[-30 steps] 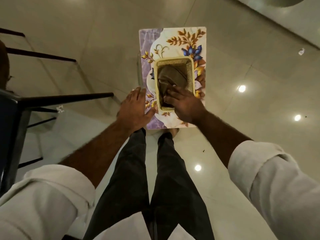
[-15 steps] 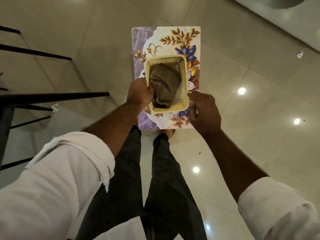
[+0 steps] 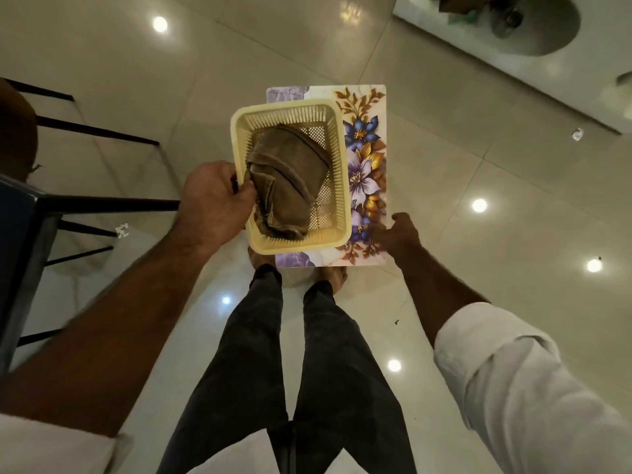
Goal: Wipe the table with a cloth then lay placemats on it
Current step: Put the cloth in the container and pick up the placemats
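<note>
We are looking straight down past our own arms at a glossy tiled floor [image 3: 478, 165] dotted with reflected ceiling lights. The left grip [image 3: 213, 200] is closed on the left rim of a pale yellow plastic basket [image 3: 343, 186], with the thumb hooked over the rim to the inside and touching the cloth. The cloth [image 3: 290, 186] is brown and loosely folded. It lies in the basket and fills most of the left and middle of its floor, leaving the perforated bottom bare along the right side.

The placemat [image 3: 366, 159] is a stiff rectangle printed with blue and purple flowers and gold leaves on a pale marbled ground. It sits flat under the basket and above the floor. The basket covers its left half and hangs out past its left edge. We cannot tell whether the basket rests on the mat or is just above it. The right grip [image 3: 398, 234] is curled round the mat's right edge near its closest corner and holds it.

Below the mat are our dark trousers [image 3: 256, 354] and our bare feet [image 3: 333, 278], partly hidden by the mat. White rolled sleeves [image 3: 513, 388] frame the lower corners. Black metal bars [image 3: 102, 201] of some dark furniture stand on the left.
</note>
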